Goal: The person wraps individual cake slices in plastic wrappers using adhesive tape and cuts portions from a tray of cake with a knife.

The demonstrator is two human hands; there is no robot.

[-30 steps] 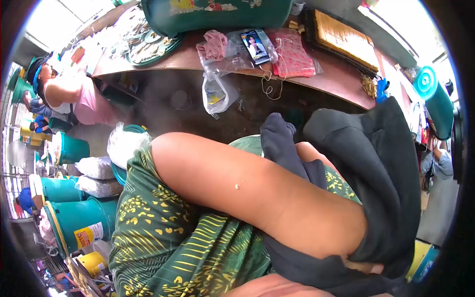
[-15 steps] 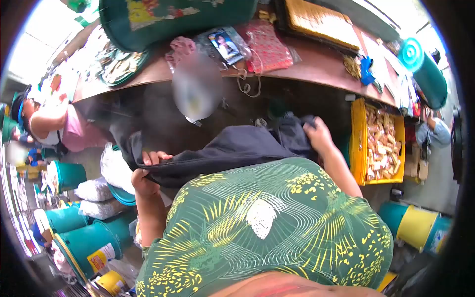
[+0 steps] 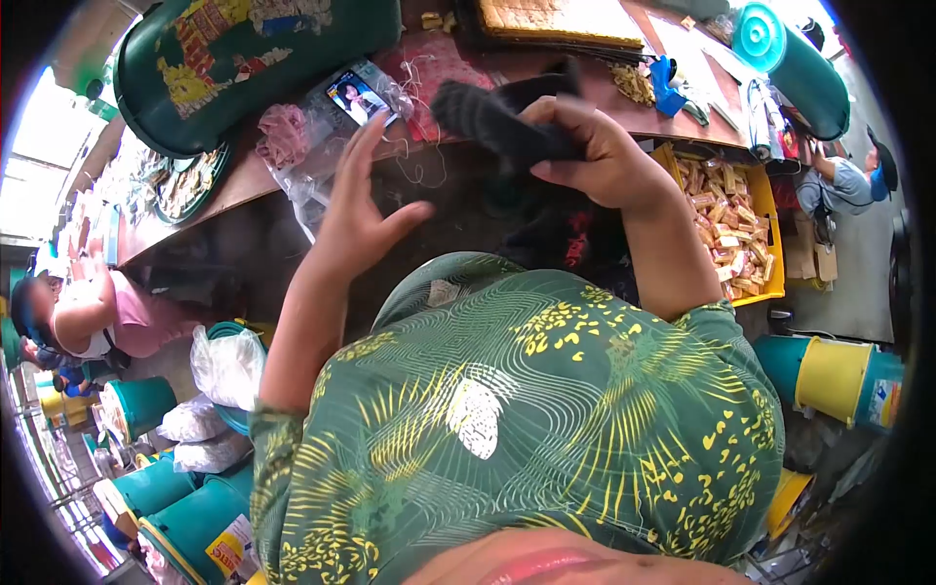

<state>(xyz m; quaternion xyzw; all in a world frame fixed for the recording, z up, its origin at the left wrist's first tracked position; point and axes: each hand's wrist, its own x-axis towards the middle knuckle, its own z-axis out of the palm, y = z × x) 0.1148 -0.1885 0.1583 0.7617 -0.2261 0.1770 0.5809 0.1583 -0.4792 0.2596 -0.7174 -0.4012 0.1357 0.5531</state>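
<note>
Wearing a green shirt [image 3: 575,341] patterned in yellow and white, and clamping a bunched dark cloth [image 3: 492,122] in the curled right hand [image 3: 600,156]. Holding the empty left hand [image 3: 356,210] well apart, spreading its fingers upward and pointing its thumb toward the cloth. Suspending the cloth in front of the chest, over the near edge of the brown table [image 3: 239,180]; running its long axis mostly crosswise, sloping slightly down to the right hand, and pointing its ribbed-looking end left. Showing a dark fabric with red lettering [image 3: 577,242] lower down; cannot tell whether joined to the cloth. Hiding part of a red patterned packet [image 3: 458,63] behind the cloth, and overlapping the lit smartphone [image 3: 356,97] with the left fingertips; cannot tell whether touching. Having a yellow crate [image 3: 777,263] of small packets [image 3: 726,229] standing just beside the right forearm. Facing a loose white cord [image 3: 414,161], a crumpled pink cloth [image 3: 283,136] beside the phone and, beyond, a large green drum [image 3: 312,68] blocking the table behind them. Sharing the room with a person in pink [image 3: 141,322] at far left and a person in grey-blue [image 3: 843,185] at far right.
</note>
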